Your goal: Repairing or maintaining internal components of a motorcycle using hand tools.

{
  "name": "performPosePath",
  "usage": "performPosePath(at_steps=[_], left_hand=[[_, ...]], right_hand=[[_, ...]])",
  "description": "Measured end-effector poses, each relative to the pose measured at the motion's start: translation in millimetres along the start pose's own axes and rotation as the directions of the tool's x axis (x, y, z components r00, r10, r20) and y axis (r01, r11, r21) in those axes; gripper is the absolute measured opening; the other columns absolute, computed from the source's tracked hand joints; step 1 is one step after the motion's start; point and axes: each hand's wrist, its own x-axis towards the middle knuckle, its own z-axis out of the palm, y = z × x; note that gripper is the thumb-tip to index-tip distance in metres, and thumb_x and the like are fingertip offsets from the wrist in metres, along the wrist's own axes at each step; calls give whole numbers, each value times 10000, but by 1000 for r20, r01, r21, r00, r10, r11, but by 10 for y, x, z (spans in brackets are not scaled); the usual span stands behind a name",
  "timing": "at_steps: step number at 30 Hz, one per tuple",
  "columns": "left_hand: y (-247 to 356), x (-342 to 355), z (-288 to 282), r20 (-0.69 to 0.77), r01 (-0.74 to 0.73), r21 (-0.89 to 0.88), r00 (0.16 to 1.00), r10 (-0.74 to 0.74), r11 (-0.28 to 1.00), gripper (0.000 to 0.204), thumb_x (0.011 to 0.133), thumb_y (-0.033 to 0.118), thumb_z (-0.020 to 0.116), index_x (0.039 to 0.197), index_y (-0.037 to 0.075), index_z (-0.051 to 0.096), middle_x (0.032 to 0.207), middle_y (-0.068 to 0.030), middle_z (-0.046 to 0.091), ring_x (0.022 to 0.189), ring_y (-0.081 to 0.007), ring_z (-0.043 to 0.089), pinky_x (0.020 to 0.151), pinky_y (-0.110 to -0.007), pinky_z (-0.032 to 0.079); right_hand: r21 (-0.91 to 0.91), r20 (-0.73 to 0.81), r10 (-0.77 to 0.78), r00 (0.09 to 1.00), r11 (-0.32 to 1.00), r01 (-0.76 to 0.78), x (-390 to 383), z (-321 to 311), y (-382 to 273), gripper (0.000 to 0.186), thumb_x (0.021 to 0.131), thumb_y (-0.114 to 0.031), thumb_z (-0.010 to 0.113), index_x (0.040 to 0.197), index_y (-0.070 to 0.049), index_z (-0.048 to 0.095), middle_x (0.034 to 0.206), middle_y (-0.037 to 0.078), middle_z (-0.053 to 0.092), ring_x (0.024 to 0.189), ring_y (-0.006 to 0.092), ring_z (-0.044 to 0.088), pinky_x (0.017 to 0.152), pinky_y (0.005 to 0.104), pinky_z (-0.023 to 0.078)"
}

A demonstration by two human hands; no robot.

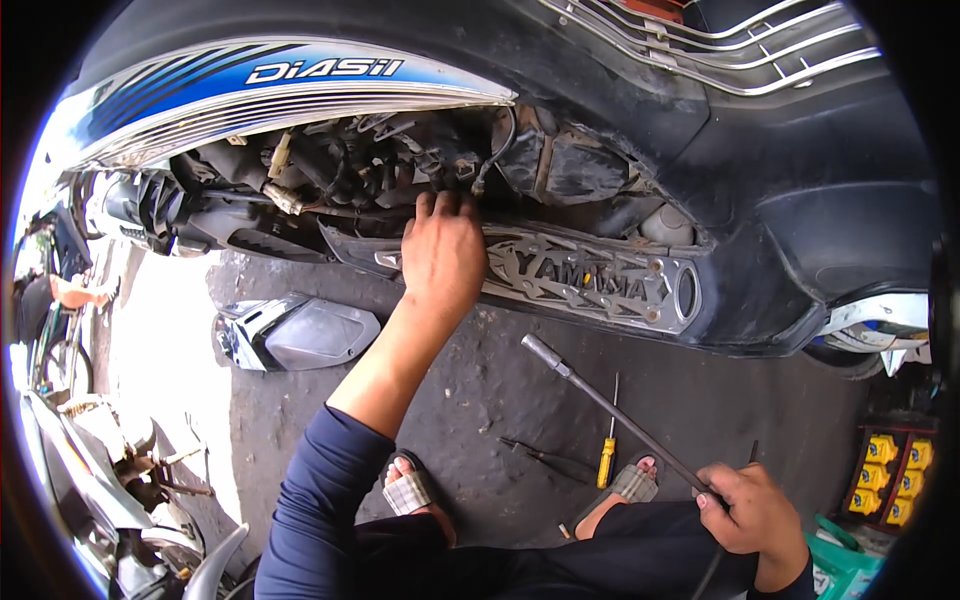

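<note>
My left hand [442, 252] reaches into the opened side of a scooter [600, 70]. Its fingers are bent and close together beside dark hoses and wiring; the tips are hidden, so what they grip cannot be made out. At the lower right, my right hand [745, 508] is closed around a T-handle socket wrench [635, 430]. The wrench's long shaft slants up and left to a bright socket end, held clear of the scooter above the floor. A metal footboard plate [590, 272] lies just right of my left hand.
A removed grey cover panel [315, 335] lies on the dark floor [470, 390]. Between my sandalled feet are pliers [545, 455] and a yellow-handled screwdriver [607, 460]. Yellow bottles [870, 475] stand in a rack at right, near a green plastic item [845, 565]. Another motorcycle [110, 490] stands left.
</note>
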Motion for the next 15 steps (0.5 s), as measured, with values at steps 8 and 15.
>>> performPosePath(at_steps=[8, 15], left_hand=[[-73, 23, -47, -189, 364, -44, 911, -366, 930, 102, 771, 123, 638, 778, 21, 630, 753, -173, 617, 776, -366, 589, 766, -437, 465], [352, 158, -47, 95, 461, 5, 883, -459, 887, 158, 793, 60, 542, 920, 30, 633, 810, -136, 666, 802, -300, 656, 711, -396, 511]], right_hand=[[61, 86, -56, 995, 997, 51, 284, -98, 87, 133, 744, -109, 623, 826, -5, 624, 560, 111, 574, 477, 270, 572, 499, 345, 440], [126, 154, -54, 987, 991, 34, 161, -180, 378, 200, 897, -101, 522, 999, 60, 580, 634, 164, 579, 525, 245, 561, 517, 333, 433]])
